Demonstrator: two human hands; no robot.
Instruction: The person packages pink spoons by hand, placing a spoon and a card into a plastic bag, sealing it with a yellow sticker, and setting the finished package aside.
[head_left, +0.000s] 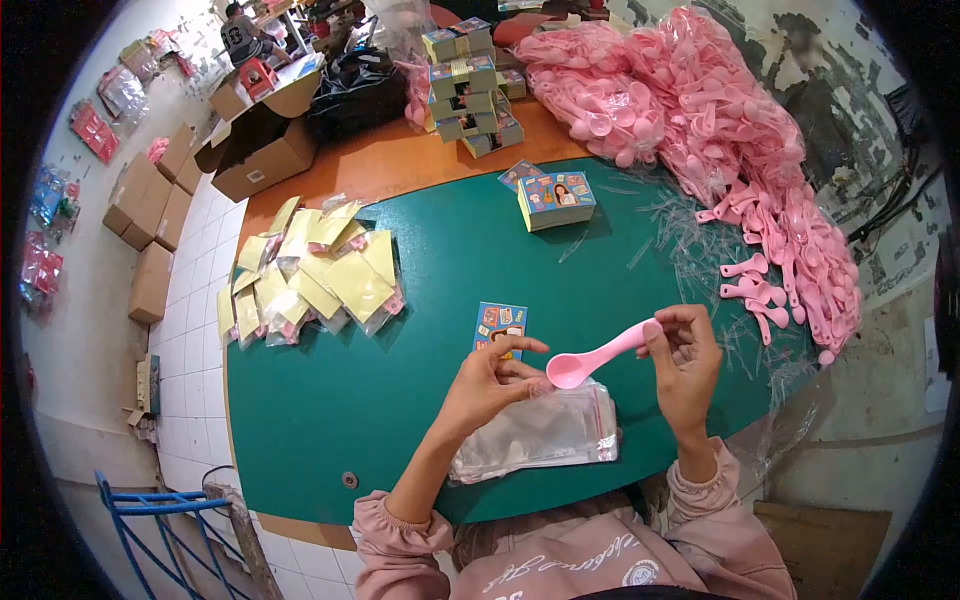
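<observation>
A pink plastic spoon (pixel 598 357) is pinched by its handle in my right hand (pixel 684 360), its bowl pointing left. My left hand (pixel 492 385) is at the top edge of a stack of clear plastic bags (pixel 540 435), close to the spoon's bowl; its thumb and forefinger are apart, while its lower fingers reach the bag film. Whether they grip the film is hard to make out. Just beyond that hand lies a blue printed card (pixel 500 325), partly covered by the fingers.
Filled bags with yellow cards (pixel 320 270) lie at the left of the green table (pixel 420 250). A card stack (pixel 556 200) stands beyond. Pink spoons (pixel 700 100) are heaped at the right. Further back are card bundles (pixel 465 90), an open carton (pixel 262 160) and a seated person (pixel 245 38).
</observation>
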